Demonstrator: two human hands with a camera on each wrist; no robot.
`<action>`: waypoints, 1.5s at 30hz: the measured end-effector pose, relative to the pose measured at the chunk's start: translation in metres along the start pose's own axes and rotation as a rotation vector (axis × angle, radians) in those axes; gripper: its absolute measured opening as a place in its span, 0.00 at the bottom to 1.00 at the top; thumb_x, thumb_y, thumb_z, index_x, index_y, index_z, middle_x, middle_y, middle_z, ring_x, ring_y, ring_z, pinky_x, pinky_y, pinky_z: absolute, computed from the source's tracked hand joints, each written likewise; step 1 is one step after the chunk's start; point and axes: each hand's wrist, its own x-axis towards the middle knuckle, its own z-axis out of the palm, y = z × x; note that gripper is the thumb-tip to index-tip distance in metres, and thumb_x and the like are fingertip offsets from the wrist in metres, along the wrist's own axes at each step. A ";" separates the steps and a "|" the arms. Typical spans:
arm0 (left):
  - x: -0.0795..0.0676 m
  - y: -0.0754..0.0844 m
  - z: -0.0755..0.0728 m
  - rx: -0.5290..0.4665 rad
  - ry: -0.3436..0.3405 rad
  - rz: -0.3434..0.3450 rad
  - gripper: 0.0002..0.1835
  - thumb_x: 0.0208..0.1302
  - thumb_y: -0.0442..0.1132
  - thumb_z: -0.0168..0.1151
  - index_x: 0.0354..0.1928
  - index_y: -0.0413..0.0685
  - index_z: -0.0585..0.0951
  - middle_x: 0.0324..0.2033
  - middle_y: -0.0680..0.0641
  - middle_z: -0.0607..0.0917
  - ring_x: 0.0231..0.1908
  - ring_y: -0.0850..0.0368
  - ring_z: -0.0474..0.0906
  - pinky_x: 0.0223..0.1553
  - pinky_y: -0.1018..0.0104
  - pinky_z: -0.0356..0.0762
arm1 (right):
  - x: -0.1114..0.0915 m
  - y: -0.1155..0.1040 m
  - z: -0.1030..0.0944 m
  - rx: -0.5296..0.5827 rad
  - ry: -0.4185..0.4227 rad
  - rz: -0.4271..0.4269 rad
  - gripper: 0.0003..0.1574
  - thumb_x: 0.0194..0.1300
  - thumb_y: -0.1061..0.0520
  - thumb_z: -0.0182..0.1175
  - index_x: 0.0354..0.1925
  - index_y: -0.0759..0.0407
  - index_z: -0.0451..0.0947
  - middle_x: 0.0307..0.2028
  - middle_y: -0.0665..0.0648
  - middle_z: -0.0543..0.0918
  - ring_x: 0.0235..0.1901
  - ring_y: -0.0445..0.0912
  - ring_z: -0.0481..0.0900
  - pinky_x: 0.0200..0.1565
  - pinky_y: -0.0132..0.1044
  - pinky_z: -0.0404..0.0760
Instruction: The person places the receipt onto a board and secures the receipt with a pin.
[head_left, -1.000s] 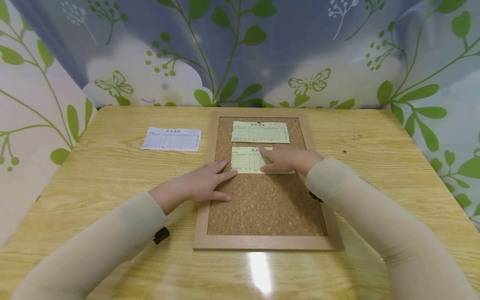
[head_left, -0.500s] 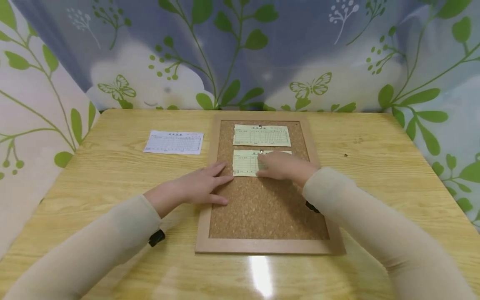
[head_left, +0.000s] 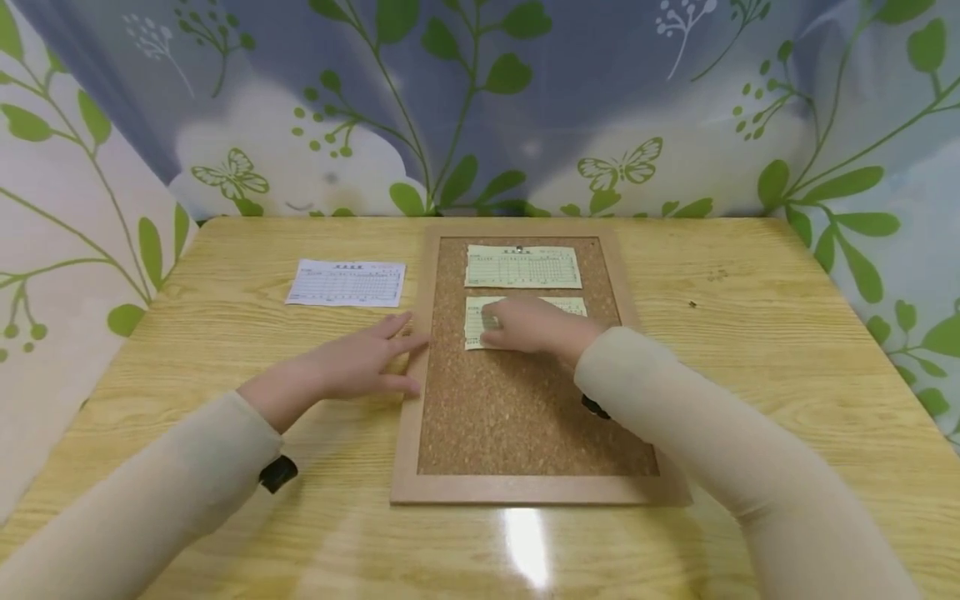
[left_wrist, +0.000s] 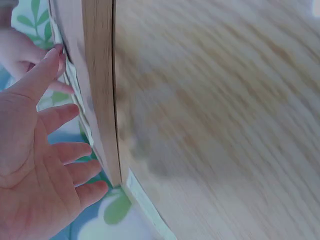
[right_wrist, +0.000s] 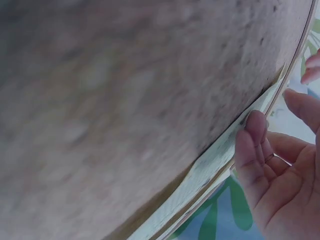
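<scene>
A framed cork board (head_left: pixel 525 425) lies on the table with two pale green printed slips on it. The upper slip (head_left: pixel 522 268) has a small shiny pushpin (head_left: pixel 519 249) at its top edge. My right hand (head_left: pixel 528 323) lies over the lower slip (head_left: pixel 472 332), covering its middle. In the right wrist view, the fingertips (right_wrist: pixel 255 120) touch that slip (right_wrist: pixel 170 205), fingers slightly bent with nothing gripped. My left hand (head_left: pixel 337 364) reaches over the board's left frame with spread fingers, holding nothing; the left wrist view shows its open palm (left_wrist: pixel 30 170) beside the wooden frame (left_wrist: pixel 102 90).
A white printed slip (head_left: pixel 347 283) lies on the wooden table (head_left: pixel 225 350), left of the board. A small dark speck (head_left: pixel 692 304) sits on the table to the right. A leaf-patterned curtain (head_left: pixel 525 108) stands behind the table's back edge.
My right hand has slid left along the lower slip, and now hides the pin visible there half a second ago. My left hand has drawn back left from the slip's edge to the frame.
</scene>
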 end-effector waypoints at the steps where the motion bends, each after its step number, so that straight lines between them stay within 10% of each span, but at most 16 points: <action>1: -0.002 -0.003 -0.001 -0.012 0.006 -0.006 0.40 0.62 0.58 0.57 0.69 0.42 0.60 0.69 0.31 0.46 0.68 0.35 0.45 0.63 0.44 0.51 | 0.002 -0.002 0.000 -0.002 0.000 -0.001 0.13 0.70 0.50 0.50 0.40 0.59 0.73 0.20 0.50 0.67 0.21 0.43 0.62 0.29 0.37 0.64; 10: -0.017 -0.031 -0.007 -0.061 0.026 -0.103 0.39 0.64 0.57 0.56 0.70 0.42 0.59 0.69 0.31 0.46 0.67 0.34 0.45 0.63 0.41 0.51 | 0.021 -0.023 -0.005 0.051 0.010 0.011 0.27 0.71 0.47 0.49 0.62 0.59 0.68 0.42 0.57 0.80 0.32 0.43 0.75 0.44 0.40 0.75; 19: -0.027 -0.052 -0.018 -0.052 0.045 -0.187 0.39 0.65 0.55 0.56 0.70 0.40 0.57 0.68 0.29 0.47 0.65 0.30 0.47 0.60 0.38 0.53 | 0.039 -0.038 -0.013 0.168 0.010 -0.032 0.21 0.71 0.51 0.50 0.48 0.68 0.74 0.16 0.51 0.65 0.15 0.41 0.57 0.33 0.37 0.68; 23: -0.027 -0.059 -0.025 -0.045 0.048 -0.213 0.39 0.66 0.54 0.54 0.70 0.39 0.57 0.68 0.28 0.48 0.65 0.29 0.49 0.60 0.37 0.54 | 0.047 -0.042 -0.016 0.172 0.016 -0.023 0.26 0.71 0.50 0.50 0.58 0.67 0.70 0.39 0.57 0.79 0.34 0.44 0.75 0.45 0.38 0.73; 26: -0.025 -0.065 -0.028 -0.048 0.040 -0.233 0.38 0.66 0.54 0.53 0.70 0.38 0.56 0.68 0.28 0.47 0.65 0.29 0.48 0.60 0.37 0.52 | 0.053 -0.044 -0.015 0.184 0.002 -0.014 0.31 0.71 0.49 0.50 0.66 0.63 0.62 0.61 0.59 0.71 0.56 0.48 0.71 0.57 0.40 0.69; 45: -0.017 -0.099 -0.040 -0.020 0.035 -0.340 0.38 0.69 0.55 0.49 0.68 0.31 0.56 0.65 0.25 0.55 0.64 0.29 0.49 0.61 0.38 0.49 | 0.077 -0.059 -0.009 0.255 -0.049 0.018 0.33 0.69 0.52 0.53 0.66 0.66 0.61 0.35 0.57 0.82 0.30 0.43 0.78 0.34 0.31 0.75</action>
